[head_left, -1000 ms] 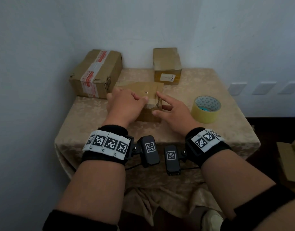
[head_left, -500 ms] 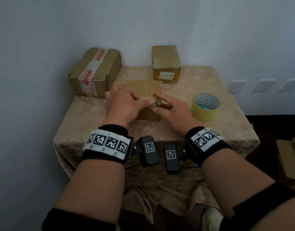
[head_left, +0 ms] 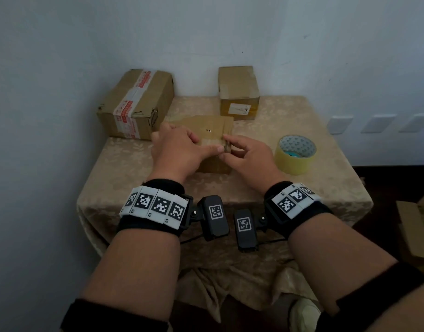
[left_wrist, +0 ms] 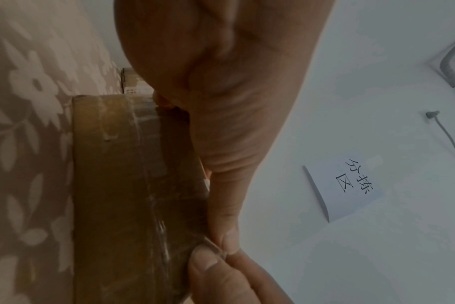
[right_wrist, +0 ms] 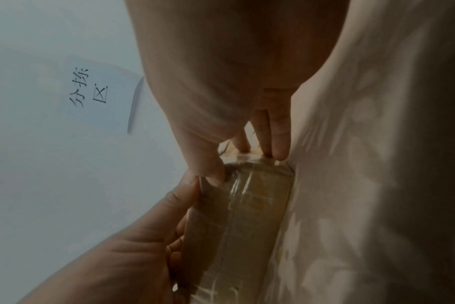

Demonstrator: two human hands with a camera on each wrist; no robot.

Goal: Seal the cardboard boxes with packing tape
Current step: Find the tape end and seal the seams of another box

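A small flat cardboard box [head_left: 213,125] lies mid-table, with clear tape [left_wrist: 153,164] running along its near side. My left hand [head_left: 182,149] rests on its top, thumb stretched straight along the near top edge to the right corner. My right hand [head_left: 242,154] is at the box's right end, where its thumb and forefinger pinch a small tab of tape [left_wrist: 216,246] at that corner, just beyond the left thumb tip [left_wrist: 229,240]. In the right wrist view the other right fingers [right_wrist: 275,144] touch the end of the box [right_wrist: 255,205]. A yellowish tape roll [head_left: 296,154] stands to the right.
A larger box [head_left: 136,104] with red-and-white tape sits at the back left by the wall. A small cube box [head_left: 238,92] stands at the back centre. The beige tablecloth [head_left: 254,188] hangs over the near edge. An open carton [head_left: 414,226] lies on the floor to the right.
My left thumb has slid right along the box's near top edge to the corner. My right hand has gone from lying against the box's right end to pinching the tape tab.
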